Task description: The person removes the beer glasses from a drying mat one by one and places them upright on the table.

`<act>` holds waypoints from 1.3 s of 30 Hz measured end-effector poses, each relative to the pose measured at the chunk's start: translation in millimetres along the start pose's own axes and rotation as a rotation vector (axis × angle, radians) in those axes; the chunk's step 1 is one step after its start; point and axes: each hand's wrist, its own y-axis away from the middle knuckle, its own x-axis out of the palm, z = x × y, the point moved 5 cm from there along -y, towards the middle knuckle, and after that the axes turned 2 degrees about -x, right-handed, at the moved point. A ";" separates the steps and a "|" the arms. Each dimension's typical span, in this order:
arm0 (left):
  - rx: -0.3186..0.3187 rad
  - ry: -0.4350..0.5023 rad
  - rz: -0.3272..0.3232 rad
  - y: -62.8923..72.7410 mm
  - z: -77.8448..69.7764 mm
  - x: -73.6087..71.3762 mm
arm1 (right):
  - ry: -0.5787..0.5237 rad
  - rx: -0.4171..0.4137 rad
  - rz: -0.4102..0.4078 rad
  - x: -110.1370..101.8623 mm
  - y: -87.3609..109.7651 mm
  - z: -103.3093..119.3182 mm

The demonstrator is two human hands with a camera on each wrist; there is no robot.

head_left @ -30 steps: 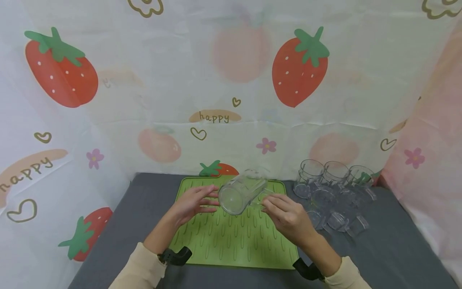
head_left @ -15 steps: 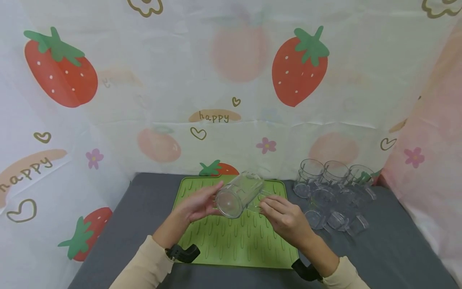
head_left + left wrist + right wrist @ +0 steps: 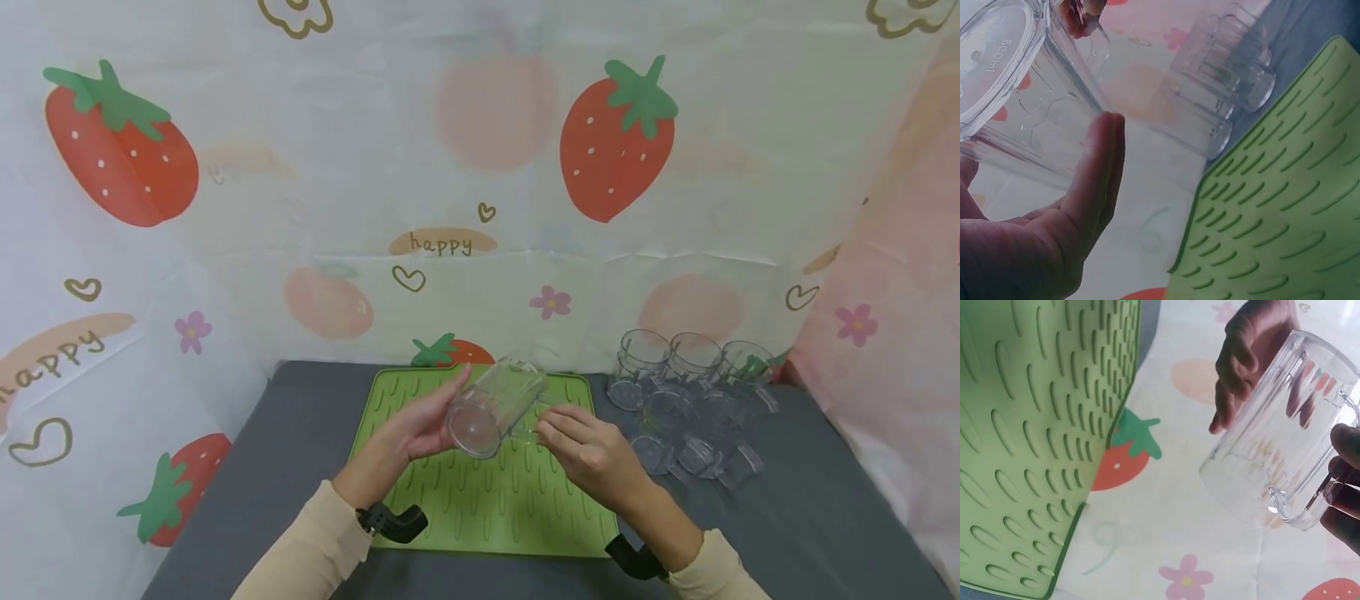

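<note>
A clear mug [image 3: 495,408] is held tilted in the air over the green mat, its round base turned toward me and to the lower left. My right hand [image 3: 596,458] pinches its handle; the right wrist view shows the fingertips on the handle [image 3: 1300,515]. Beside the mug's left wall is my left hand [image 3: 427,425], thumb raised. Straight fingers [image 3: 1094,169] lie along the mug's side in the left wrist view, where the base [image 3: 994,59] reads "500ml". Whether the palm touches the mug is hidden.
A green ridged mat [image 3: 502,508] lies on the dark grey tablecloth [image 3: 817,517]. Several clear mugs [image 3: 693,408] stand grouped to the right of the mat. A fruit-printed curtain [image 3: 480,167] hangs behind the table. Black cameras are strapped to both wrists.
My left hand has come right, from beside the mug's base to against its side. The mug has shifted slightly left and down. My right hand keeps its hold on the handle.
</note>
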 end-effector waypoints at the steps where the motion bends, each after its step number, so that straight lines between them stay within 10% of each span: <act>1: -0.003 -0.002 -0.002 -0.5 0.6 0.1 | 0.002 -0.003 0.001 0.1 0.2 0.2; 39: 0.047 0.031 -0.032 4.3 0.3 -1.9 | -0.058 0.021 0.010 0.9 -7.3 -1.7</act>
